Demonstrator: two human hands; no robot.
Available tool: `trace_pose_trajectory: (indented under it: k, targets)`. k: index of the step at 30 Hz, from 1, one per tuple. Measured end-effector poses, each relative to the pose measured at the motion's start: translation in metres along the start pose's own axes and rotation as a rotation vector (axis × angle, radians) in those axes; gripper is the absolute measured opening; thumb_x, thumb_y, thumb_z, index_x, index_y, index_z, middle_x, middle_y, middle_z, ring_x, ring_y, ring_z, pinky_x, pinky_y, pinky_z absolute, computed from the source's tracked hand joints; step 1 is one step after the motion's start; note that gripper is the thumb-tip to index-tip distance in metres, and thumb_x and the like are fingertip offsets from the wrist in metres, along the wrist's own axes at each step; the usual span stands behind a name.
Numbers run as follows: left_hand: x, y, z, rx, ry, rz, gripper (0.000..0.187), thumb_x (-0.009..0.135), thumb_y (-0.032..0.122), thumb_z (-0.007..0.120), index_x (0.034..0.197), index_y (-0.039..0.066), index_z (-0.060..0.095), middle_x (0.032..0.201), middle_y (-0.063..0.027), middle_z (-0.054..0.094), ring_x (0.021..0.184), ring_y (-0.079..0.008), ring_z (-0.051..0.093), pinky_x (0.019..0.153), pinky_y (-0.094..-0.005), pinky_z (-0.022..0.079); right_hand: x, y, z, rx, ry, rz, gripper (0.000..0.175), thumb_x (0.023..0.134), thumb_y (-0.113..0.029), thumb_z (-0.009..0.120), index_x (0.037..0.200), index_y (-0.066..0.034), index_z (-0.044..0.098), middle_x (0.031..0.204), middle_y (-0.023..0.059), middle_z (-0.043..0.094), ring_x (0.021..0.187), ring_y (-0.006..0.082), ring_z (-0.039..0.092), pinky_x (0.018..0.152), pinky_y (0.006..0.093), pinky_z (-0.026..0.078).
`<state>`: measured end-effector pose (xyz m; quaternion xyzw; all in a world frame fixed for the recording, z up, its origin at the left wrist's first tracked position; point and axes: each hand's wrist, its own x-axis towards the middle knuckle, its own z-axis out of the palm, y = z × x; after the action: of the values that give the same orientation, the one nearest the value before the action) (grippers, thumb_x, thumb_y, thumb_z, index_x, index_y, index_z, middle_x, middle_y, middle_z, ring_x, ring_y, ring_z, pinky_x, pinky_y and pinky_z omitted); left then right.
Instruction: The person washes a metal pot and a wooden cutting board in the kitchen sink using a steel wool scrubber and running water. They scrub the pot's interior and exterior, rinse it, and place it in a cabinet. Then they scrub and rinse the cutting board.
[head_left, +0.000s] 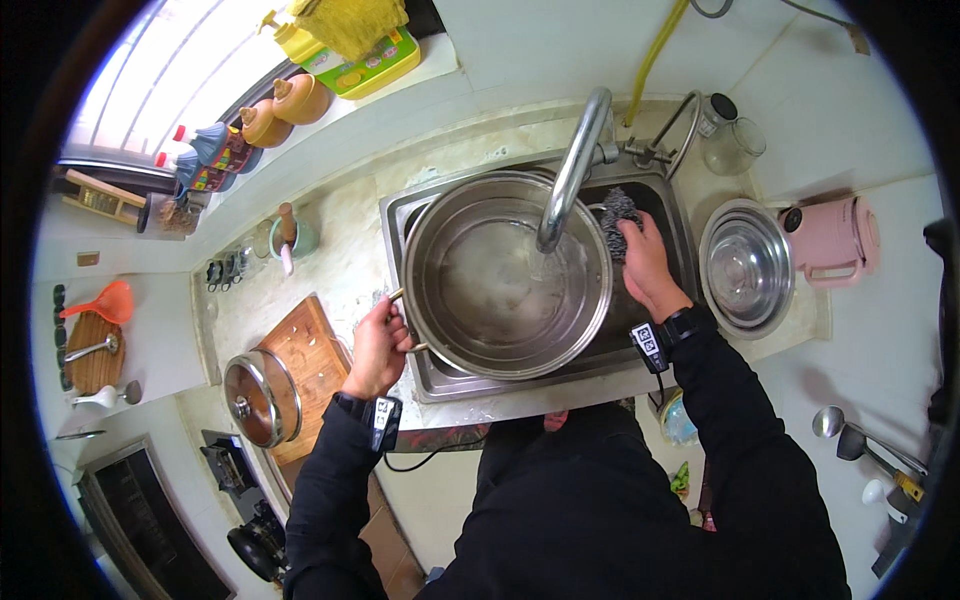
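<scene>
A large stainless steel pot sits over the metal sink, tilted or level I cannot tell. Water runs from the curved chrome faucet into it, and cloudy water covers the bottom. My left hand grips the pot's loop handle on the left side. In my right hand is a dark grey scouring pad, held beside the pot's right wall, over the sink. Part of the pot's right handle shows close to the pad.
Right of the sink stand nested metal bowls, a pink electric kettle and a glass jar. On the left lie a wooden cutting board and a glass pot lid. A mortar with a pestle is farther back.
</scene>
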<state>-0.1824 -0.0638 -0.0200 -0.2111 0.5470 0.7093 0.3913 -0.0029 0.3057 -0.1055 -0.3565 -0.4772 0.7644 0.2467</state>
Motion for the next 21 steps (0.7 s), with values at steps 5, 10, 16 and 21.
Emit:
trace_pose_trajectory:
  k: [5,10,16,21]
  targets:
    - [-0.031,-0.023,-0.007,0.005,0.097,-0.053,0.027,0.108,0.03,0.045,0.087,0.013,0.045,0.063,0.0069,0.029,0.051,-0.0078,0.025,0.047,-0.0255,0.024,-0.006,0.011,-0.006,0.049,-0.031,0.072,0.034,0.096,-0.012,0.06,0.125,0.0041,0.056,0.113,0.0095,0.065,0.102,0.0162,0.059,0.094,0.0303,0.046]
    - [-0.022,-0.054,0.025,-0.092,0.029,-0.135,0.029,0.109,0.031,0.044,0.086,0.013,0.045,0.063,0.0063,0.029,0.051,-0.0087,0.025,0.047,-0.0266,0.027,0.003,-0.025,-0.033,-0.002,0.072,0.1,0.038,0.097,-0.015,0.057,0.129,0.0056,0.052,0.116,0.0126,0.063,0.104,0.0197,0.06,0.094,0.0321,0.047]
    - [-0.031,-0.014,0.014,-0.049,0.075,0.048,0.029,0.108,0.031,0.046,0.084,0.014,0.045,0.063,0.0058,0.029,0.05,-0.0088,0.024,0.047,-0.0272,0.025,0.017,-0.014,0.01,0.097,-0.063,-0.012,0.03,0.099,-0.011,0.056,0.126,0.0012,0.055,0.111,0.0087,0.065,0.1,0.0179,0.062,0.09,0.0327,0.049]
    - [-0.052,-0.008,-0.014,-0.034,0.163,0.02,0.03,0.108,0.032,0.046,0.084,0.014,0.044,0.062,0.0066,0.028,0.05,-0.008,0.023,0.046,-0.0261,0.023,0.006,0.012,0.025,0.106,-0.123,0.091,0.031,0.099,-0.012,0.056,0.127,0.001,0.055,0.111,0.0081,0.065,0.098,0.0169,0.062,0.088,0.0323,0.05]
